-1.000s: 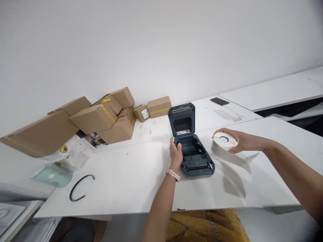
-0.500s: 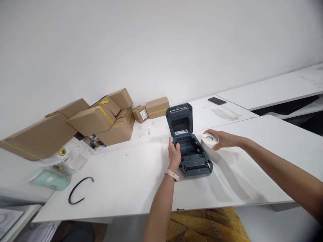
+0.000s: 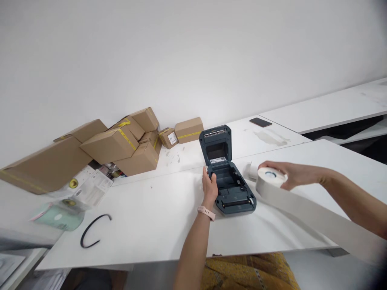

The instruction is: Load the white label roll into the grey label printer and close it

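A dark label printer point(image 3: 232, 187) stands on the white table with its lid point(image 3: 216, 143) swung up and its inner bay exposed. My left hand point(image 3: 209, 183) is closed on the printer's left side, the thumb over the rim. To the right of the printer, my right hand point(image 3: 290, 174) grips a roll of white label paper point(image 3: 266, 187), its core facing up. A long loose strip point(image 3: 320, 217) runs from the roll toward the lower right edge of view. Behind the roll is a white curved piece point(image 3: 251, 171), partly hidden; I cannot tell what it is.
Cardboard boxes point(image 3: 109, 143) are piled at the back left, by the wall. Nearer lie plastic-wrapped packages point(image 3: 93, 187), a mint-green pouch point(image 3: 60, 215) and a black curved band point(image 3: 86, 231). A phone point(image 3: 260, 122) rests at the back right of the white table point(image 3: 145, 225).
My right hand has moved the paper roll right, away from the printer, and its loose strip now stretches out to the lower right. My left hand stays at the printer's side.
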{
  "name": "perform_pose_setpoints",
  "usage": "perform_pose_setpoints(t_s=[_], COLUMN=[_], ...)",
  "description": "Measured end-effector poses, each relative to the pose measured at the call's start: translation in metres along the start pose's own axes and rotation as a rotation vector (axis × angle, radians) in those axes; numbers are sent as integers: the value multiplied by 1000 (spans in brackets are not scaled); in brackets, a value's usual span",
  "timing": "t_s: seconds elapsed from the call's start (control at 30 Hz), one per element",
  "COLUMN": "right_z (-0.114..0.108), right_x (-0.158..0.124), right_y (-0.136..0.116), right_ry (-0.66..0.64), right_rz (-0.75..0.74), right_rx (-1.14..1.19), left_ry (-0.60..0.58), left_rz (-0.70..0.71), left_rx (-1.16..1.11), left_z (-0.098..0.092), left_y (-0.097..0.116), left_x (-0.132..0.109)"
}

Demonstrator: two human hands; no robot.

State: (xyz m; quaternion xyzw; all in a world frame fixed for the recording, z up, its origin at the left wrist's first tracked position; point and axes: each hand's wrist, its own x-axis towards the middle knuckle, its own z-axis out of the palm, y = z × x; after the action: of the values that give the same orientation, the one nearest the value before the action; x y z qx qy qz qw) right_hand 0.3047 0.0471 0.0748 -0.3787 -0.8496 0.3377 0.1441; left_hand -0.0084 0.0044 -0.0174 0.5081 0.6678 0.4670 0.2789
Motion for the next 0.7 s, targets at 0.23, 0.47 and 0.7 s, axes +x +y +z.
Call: perform_pose_setpoints(t_s=[0.23,0.47,0.7], right_z=[51,39,27], right_x=[-4,33,12], right_y=[17,41,85], right_ry=[-154,-103,78], right_rz=[58,31,85], right_rx=[78,31,255], left_ry=[6,1,8], left_rz=[-10,-17,-23], left_rx=[-4,-8,-19], left_z=[0,-1,-1], left_y=[-1,2,5], left_x=[0,-1,-2])
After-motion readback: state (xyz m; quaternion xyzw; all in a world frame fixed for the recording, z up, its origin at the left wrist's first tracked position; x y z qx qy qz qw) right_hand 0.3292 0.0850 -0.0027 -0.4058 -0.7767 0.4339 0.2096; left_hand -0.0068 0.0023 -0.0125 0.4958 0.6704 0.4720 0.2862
